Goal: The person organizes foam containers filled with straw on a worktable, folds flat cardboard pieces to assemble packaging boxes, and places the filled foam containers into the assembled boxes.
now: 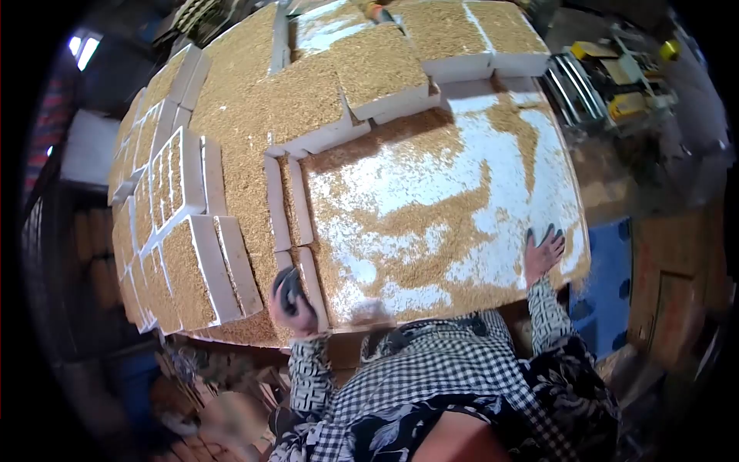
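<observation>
My left hand (pixel 295 302) has dark-covered fingers curled together at the near end of two narrow white strips; whatever lies in them is hidden. One white strip (pixel 301 202) runs away from me beside another pale strip (pixel 275 204), with brown granules between them. My right hand (pixel 544 252) lies flat at the right side of the white tabletop (pixel 550 165), fingers spread and dark at the tips, holding nothing. Loose brown granules (pixel 435 223) are scattered in patches over the white surface between my hands.
White-sided blocks topped with granules (pixel 381 69) line the far side. More such blocks (pixel 181 281) stand on the left, one with a white-barred top (pixel 171 185). Blue plastic (pixel 604 285) and a brown cardboard box (pixel 677 292) stand right of the table. Metal equipment (pixel 616 81) is beyond.
</observation>
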